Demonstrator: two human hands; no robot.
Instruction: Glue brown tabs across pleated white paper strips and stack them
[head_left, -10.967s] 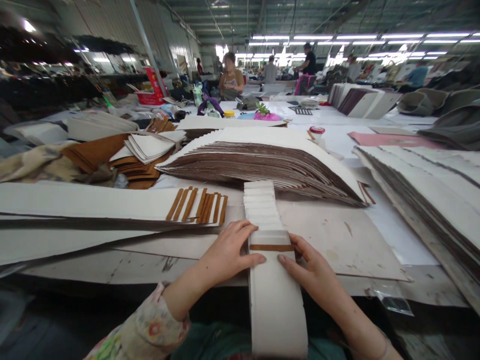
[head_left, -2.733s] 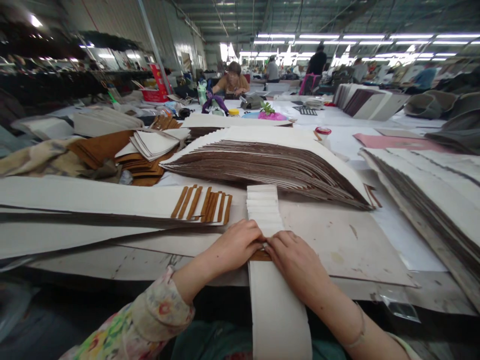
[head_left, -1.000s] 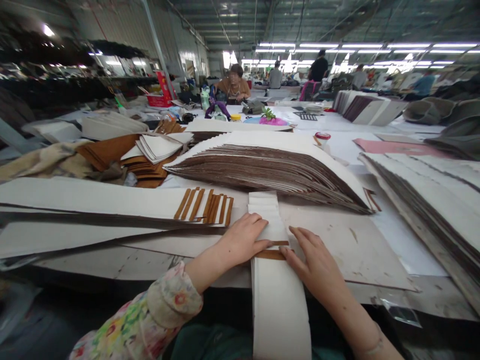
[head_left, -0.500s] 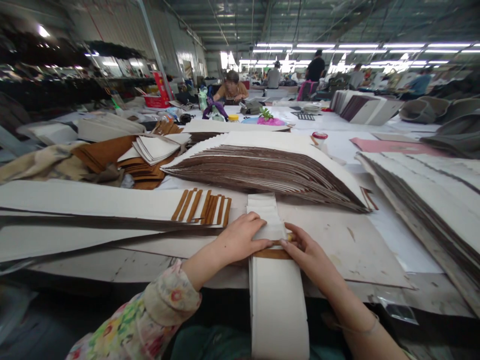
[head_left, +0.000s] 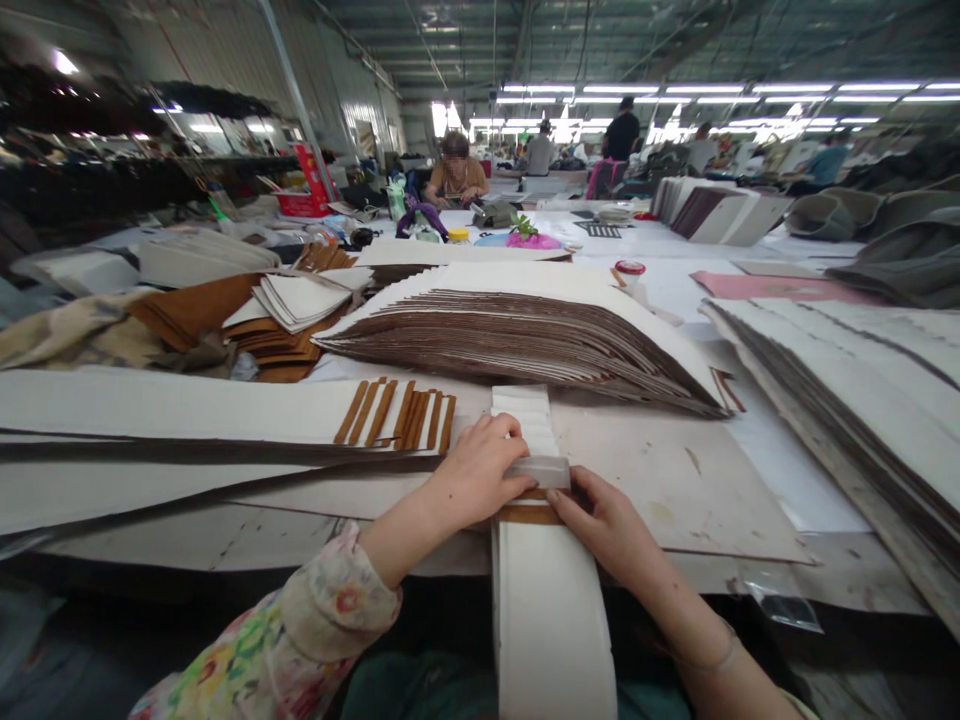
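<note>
A stack of long white strips (head_left: 551, 620) runs from the table edge down toward my lap, with a brown band (head_left: 529, 514) across its upper part. Beyond it, overlapping white ends (head_left: 517, 405) lie in steps. A pale flap (head_left: 544, 470) stands raised between my hands, its underside brown at the lower edge. My left hand (head_left: 480, 465) is closed at the flap's left end, thumb pressed on the brown edge. At the right end my right hand (head_left: 604, 515) pinches the same edge between thumb and fingers. Some fingertips are hidden behind the flap.
On the left, brown strips (head_left: 411, 415) lie across long white pieces (head_left: 187, 405). Behind my hands rises a big fanned stack (head_left: 517, 340) of white-topped, brown-edged sheets. Another stack (head_left: 847, 370) stands at right. A person (head_left: 456, 172) sits across the table (head_left: 675, 470).
The flap between my hands has lifted from nearly flat to raised, showing a smooth pale face. My right thumb has shifted slightly left along the brown edge.
</note>
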